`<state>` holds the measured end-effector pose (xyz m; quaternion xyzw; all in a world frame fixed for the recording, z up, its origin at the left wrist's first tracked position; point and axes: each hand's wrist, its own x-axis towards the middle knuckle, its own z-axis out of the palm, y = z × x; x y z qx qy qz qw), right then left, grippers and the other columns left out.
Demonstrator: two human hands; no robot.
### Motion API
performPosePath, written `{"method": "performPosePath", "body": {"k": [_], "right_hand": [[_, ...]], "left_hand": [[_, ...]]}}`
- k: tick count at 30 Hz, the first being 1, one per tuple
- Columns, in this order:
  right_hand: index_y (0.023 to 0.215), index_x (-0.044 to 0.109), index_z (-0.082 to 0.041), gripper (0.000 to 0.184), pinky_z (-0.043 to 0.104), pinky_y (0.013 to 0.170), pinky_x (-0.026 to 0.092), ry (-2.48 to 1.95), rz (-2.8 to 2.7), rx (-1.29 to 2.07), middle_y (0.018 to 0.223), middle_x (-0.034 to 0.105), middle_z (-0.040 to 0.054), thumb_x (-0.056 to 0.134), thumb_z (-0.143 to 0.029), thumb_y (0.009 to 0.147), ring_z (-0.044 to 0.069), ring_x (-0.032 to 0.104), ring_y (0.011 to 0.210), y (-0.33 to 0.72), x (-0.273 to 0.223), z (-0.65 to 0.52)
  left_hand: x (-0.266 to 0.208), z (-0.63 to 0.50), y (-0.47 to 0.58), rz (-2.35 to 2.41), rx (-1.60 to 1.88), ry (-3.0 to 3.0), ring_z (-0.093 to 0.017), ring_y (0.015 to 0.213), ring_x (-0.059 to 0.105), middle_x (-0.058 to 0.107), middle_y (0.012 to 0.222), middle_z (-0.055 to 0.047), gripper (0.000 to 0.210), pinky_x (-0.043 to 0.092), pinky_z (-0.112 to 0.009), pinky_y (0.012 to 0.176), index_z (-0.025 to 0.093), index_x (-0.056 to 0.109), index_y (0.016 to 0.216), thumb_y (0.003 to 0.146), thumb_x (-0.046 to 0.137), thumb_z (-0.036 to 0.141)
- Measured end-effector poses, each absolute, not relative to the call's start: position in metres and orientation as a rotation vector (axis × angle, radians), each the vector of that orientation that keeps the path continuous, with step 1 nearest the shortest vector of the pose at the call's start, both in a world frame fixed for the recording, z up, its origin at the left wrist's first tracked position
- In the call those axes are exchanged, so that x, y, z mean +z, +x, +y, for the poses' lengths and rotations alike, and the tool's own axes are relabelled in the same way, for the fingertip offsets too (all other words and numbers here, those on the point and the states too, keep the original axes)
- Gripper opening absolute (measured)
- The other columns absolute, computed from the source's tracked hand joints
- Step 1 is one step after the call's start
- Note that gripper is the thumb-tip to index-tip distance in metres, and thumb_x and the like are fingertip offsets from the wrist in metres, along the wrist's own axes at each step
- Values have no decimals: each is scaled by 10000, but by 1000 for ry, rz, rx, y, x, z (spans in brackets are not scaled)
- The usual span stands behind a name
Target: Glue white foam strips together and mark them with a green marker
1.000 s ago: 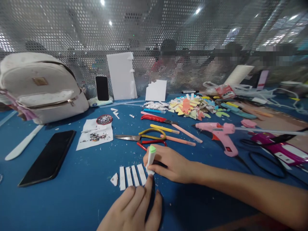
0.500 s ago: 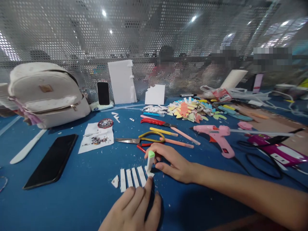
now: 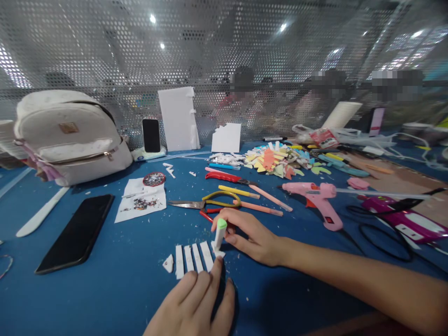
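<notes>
My right hand pinches a short white pen-like stick with a light green end. It stands nearly upright, its lower end against a small white piece. With the index fingertip, my left hand touches that piece's near edge; its fingers are stretched out and hold nothing. Several white strips lie side by side just left of the stick, with small dots on them. Beside them is a small white triangular piece. The stick's tip is too small to make out.
Scissors, red-handled pliers and coloured sticks lie beyond my hands. A pink glue gun is at right. Left are a black phone, a paper with tiny bits and a white backpack. Paper scraps are heaped behind.
</notes>
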<state>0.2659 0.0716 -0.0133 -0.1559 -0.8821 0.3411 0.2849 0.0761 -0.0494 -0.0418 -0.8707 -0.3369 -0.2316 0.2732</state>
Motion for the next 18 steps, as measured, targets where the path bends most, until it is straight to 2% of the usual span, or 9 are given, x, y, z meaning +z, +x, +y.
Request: {"method": "performPosePath", "body": {"k": [10, 14, 18], "right_hand": [[1027, 569, -165, 382, 267, 653, 430, -434, -2392, 919, 898, 593, 57, 410, -512, 999, 144, 494, 708, 265, -14, 73], [943, 576, -172, 289, 266, 660, 430, -445, -2432, 910, 914, 619, 61, 508, -452, 968, 150, 519, 733, 264, -16, 74], [901, 578, -176, 233, 287, 729, 451, -442, -2475, 868, 909, 642, 59, 522, -391, 974, 163, 554, 788, 263, -15, 74]], "left_hand": [[-45, -49, 75, -910, -589, -2343, -186, 786, 616, 725, 1108, -125, 321, 371, -312, 781, 155, 636, 1102, 962, 348, 132], [-40, -47, 77, -913, -621, -2329, -184, 742, 606, 743, 1052, -116, 344, 364, -314, 762, 152, 652, 1046, 968, 320, 109], [-40, -47, 77, -910, -674, -2327, -181, 730, 593, 744, 993, -113, 356, 355, -312, 764, 149, 661, 1013, 972, 310, 107]]}}
